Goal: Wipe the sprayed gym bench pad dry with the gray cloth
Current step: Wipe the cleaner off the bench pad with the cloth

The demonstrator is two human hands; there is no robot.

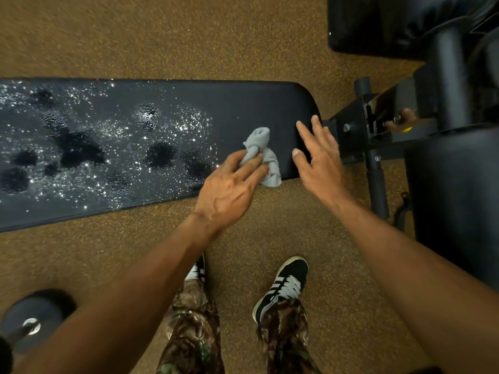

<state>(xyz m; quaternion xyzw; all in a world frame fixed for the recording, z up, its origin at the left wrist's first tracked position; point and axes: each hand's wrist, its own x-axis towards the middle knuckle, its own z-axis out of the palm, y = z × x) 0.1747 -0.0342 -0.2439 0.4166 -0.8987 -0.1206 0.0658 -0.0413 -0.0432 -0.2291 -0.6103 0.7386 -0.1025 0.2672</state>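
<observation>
Gray cloth (259, 147) lies bunched on the dry right end of the bench pad (256, 103), half hidden under the left hand (229, 190), whose fingers hold it. The right hand (320, 157) spreads its fingers wide nearby. The pad's wet end is cut off at the left.

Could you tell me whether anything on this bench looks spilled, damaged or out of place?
Only the wet spray: droplets and dark patches cover the bench pad left of the gray cloth under the left hand. No damage shows.
</observation>
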